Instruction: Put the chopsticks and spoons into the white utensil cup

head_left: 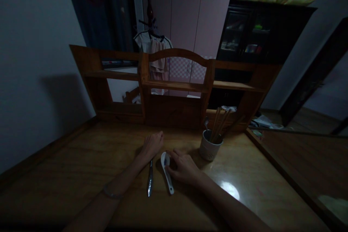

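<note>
A white soup spoon [168, 177] lies on the wooden table, its bowl pointing away from me and its handle toward me. My right hand [185, 166] is at the spoon's right side, with thumb and fingertips bent against the bowl and neck. Left of the spoon is a metal utensil [150, 181] with a patterned silver handle; its far end disappears under my left hand [152, 146]. The fingers of my left hand are curled together, and whatever may be inside them is hidden. A thin bracelet circles my left wrist.
A pale cup [208, 148] holding chopsticks [217, 127] and a small metal spoon [206, 121] stands right of my right hand. Along the table's back edge runs a wooden shelf unit [174, 110]. A wall [40, 79] borders the left; a raised edge [277, 168] borders the right.
</note>
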A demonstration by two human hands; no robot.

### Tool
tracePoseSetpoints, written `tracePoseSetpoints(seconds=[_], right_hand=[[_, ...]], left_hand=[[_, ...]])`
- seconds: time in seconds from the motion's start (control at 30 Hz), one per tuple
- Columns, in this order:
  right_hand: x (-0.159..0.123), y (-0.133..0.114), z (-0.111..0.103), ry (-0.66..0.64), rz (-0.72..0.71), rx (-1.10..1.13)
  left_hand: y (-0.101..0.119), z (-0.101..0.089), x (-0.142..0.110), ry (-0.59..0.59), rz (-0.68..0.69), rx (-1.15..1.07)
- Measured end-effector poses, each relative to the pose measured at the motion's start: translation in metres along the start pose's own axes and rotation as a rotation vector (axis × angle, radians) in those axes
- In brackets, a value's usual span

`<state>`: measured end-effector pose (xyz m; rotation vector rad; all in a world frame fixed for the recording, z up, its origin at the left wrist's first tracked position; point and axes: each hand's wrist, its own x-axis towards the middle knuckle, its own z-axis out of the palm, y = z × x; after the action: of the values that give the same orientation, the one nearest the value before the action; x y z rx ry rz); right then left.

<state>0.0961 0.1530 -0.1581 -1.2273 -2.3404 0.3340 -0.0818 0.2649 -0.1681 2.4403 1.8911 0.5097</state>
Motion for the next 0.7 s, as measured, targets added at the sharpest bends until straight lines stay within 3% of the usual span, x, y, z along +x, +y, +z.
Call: tracePoseSetpoints(seconds=[0.43, 0.57, 0.7], right_hand=[[0.005, 0.008, 0.012, 0.076, 0.099, 0.458], [0.008, 0.012, 0.015, 0.250, 0.164, 0.617], [0.010, 0.012, 0.008, 0.467, 0.213, 0.670]], left_hand=[[0.004, -0.004, -0.002, 0.081, 0.072, -0.150], [0.011, -0.008, -0.003, 0.108, 0.138, -0.242], [0.021, -0.012, -0.007, 0.108, 0.292, -0.467]])
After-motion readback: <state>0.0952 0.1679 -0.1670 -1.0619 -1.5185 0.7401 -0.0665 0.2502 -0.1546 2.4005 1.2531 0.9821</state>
